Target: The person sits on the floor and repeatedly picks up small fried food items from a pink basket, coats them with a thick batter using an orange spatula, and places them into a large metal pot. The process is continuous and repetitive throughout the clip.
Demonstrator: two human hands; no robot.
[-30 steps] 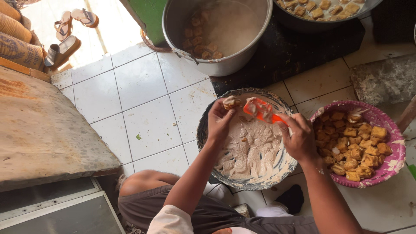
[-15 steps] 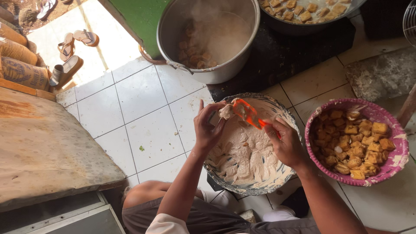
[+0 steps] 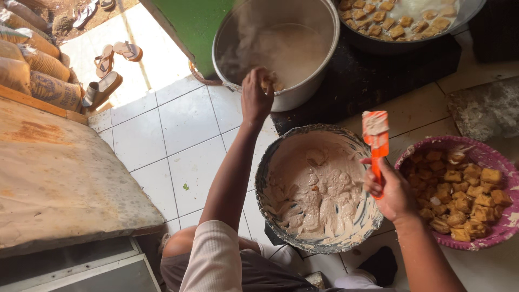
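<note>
From where I watch, the largest thing is a worn, rust-stained board point(image 3: 59, 178) filling the left side, resting over a white tiled floor point(image 3: 157, 140). At top centre stands a big metal pot point(image 3: 281, 43) with pale batter inside, and beside it to the right, on a dark stove top point(image 3: 367, 75), a wide pan point(image 3: 400, 21) of fried golden pieces in oil.

Below the pot sits a round bowl point(image 3: 265, 178) smeared with thick beige batter (its rim is caked with dried mix). Just to its right, nearly touching, is a purple basket point(image 3: 497, 159) heaped with brown fried cubes.

Sacks point(image 3: 38, 70) lie stacked at the upper left, and a few sandals point(image 3: 116, 51) sit on the sunlit floor near a green door point(image 3: 189, 21).

The person sits low, knees just in view at the bottom edge. Their left hand point(image 3: 257, 97) is stretched up to the near rim of the metal pot, fingers closed around a small batter-coated piece point(image 3: 273, 84), which is held right over the pot's edge. I cannot make out exactly what the piece is.

Their right hand point(image 3: 389, 189) is between the bowl and the basket, clenched around the handle of an orange spatula point(image 3: 376, 135). The spatula stands nearly upright, its blade pointing up and coated with pale batter, above the right rim of the bowl.
</note>
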